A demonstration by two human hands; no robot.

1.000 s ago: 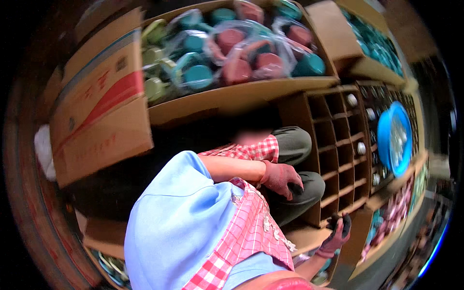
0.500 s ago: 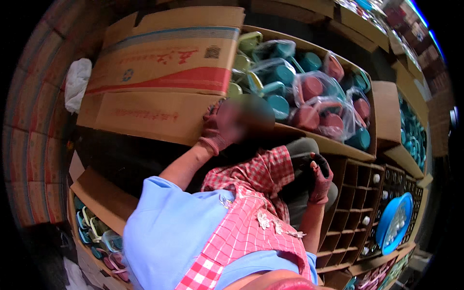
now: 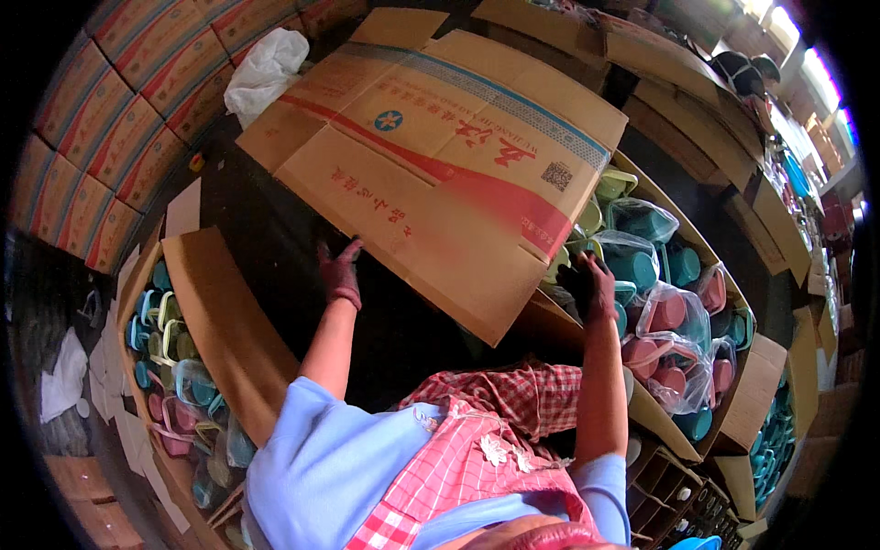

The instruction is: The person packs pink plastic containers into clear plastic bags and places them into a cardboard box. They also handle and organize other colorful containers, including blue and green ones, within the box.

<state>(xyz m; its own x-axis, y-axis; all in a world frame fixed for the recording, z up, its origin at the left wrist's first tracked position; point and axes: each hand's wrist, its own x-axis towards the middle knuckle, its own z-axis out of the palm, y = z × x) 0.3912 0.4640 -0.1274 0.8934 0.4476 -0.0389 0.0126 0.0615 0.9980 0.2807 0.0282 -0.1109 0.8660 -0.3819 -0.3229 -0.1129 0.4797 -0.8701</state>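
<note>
A large flattened cardboard carton [image 3: 412, 174], brown with a red stripe and a blue band, lies slanted before me. At its near edge, my left hand [image 3: 340, 272] in a dark red glove has its fingers spread; the fingertips reach the edge, but I cannot tell if they touch. My right hand [image 3: 591, 286], gloved in red and black, is beside the carton's right corner with its fingers apart, above an open box [image 3: 662, 417]. In that box are teal, pink and green plastic handled cups [image 3: 632, 266], several in clear bags. The carton overlaps the box's left end.
Another open box of handled cups [image 3: 179, 367] stands at my left, its long flap [image 3: 229, 321] raised. Stacked cartons [image 3: 119, 137] line the far left, near a white plastic bag [image 3: 266, 75]. A divided carton [image 3: 653, 500] sits at the lower right.
The view has swung left. My left hand has moved left along the carton's near edge, and my right hand has risen from beside my knee to the cup box.
</note>
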